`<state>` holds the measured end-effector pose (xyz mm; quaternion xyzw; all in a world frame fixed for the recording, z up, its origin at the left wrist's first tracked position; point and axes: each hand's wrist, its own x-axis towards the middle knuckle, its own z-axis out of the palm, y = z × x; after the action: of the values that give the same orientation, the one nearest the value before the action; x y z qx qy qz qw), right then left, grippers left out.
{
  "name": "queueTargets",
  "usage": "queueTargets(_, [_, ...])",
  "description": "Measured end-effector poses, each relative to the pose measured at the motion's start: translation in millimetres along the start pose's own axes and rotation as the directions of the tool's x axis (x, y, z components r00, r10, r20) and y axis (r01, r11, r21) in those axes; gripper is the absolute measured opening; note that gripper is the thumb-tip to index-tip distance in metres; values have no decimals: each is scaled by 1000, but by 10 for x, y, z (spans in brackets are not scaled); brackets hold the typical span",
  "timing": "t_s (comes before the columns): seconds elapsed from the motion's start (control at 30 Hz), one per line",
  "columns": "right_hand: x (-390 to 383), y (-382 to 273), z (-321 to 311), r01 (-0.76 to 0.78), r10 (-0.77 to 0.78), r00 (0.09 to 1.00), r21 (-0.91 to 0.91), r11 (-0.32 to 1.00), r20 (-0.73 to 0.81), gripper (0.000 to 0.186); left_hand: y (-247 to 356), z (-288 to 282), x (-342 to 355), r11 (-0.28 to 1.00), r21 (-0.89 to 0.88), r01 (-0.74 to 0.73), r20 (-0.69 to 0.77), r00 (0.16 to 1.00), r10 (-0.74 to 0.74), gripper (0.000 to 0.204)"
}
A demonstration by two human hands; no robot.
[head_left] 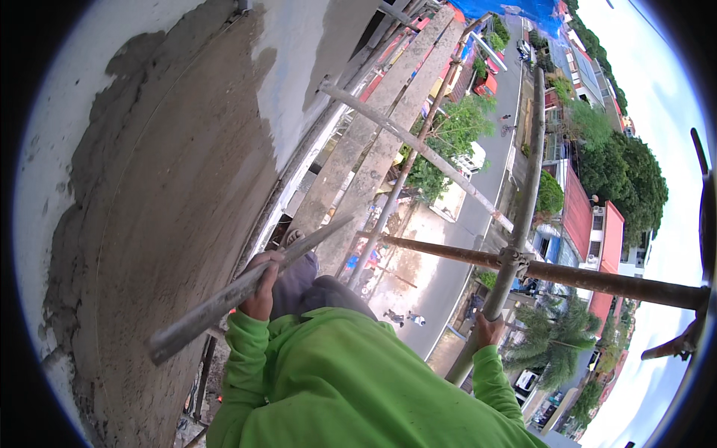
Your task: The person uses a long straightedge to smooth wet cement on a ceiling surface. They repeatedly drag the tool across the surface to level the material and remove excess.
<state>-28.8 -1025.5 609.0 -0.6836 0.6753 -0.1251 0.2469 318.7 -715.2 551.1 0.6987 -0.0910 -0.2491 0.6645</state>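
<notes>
My left hand (261,285) is closed around a long grey straightedge (196,322) smeared with mortar. The bar slants across in front of my body. Its lower left end lies over the plastered wall (172,194), though whether it touches the wall I cannot tell. Damp brown-grey plaster covers much of that wall, with ragged edges against a paler surface. On the other side, my right hand (489,330) grips a thick grey scaffold pipe (532,179), just below a metal coupler (514,260). Both arms are in green sleeves.
Worn scaffold planks (366,168) run ahead beside the wall, with a gap between them. A rusty pipe (597,281) and a pale brace (418,145) cross at the right. Far below lies a street (497,134) with people, vehicles, trees and red-roofed houses.
</notes>
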Motion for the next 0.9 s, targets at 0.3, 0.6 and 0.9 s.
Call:
queueTargets(0.3, [85,130,22,-83,80,996,85,993,37,39,89,404,956,790,571,-224,371,929,-5,14])
queueTargets(0.6, [256,-426,-295,73,357,897,-885,459,259,60,-207,710,1065,482,849,-218,379,886,-266,20])
queueTargets(0.9, [-304,-2886,1093,736,-717,314,318,598,622,15,-266,1173,1293,332,898,-289,389,874,-292,15])
